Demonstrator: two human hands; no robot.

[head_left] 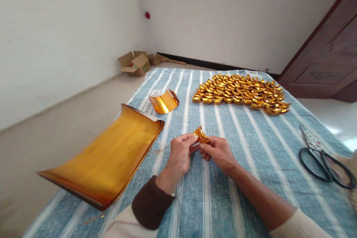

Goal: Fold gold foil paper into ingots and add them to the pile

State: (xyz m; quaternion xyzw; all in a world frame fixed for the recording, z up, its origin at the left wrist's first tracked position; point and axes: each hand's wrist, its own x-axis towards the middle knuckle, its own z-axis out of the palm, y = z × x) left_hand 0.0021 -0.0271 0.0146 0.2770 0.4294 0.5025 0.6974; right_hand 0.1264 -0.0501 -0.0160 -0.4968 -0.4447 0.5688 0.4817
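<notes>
Between both hands, just above the cloth, is a partly shaped gold foil paper ingot [201,135]. My left hand [180,151] pinches its left side between thumb and fingers. On the right side, my right hand [219,151] grips its lower corner, fingers curled under. To the left lies a stack of large gold foil paper sheets [108,152], curling at the edges. Beyond it sits a smaller curved stack of gold foil paper [164,102]. Many finished gold paper ingots [240,91] stand in packed rows at the far right.
A blue and white striped cloth [192,200] covers the table. Black-handled scissors [320,160] lie at the right edge. Open cardboard boxes [136,64] stand on the floor by the wall, and a dark wooden door [323,52] is at the right.
</notes>
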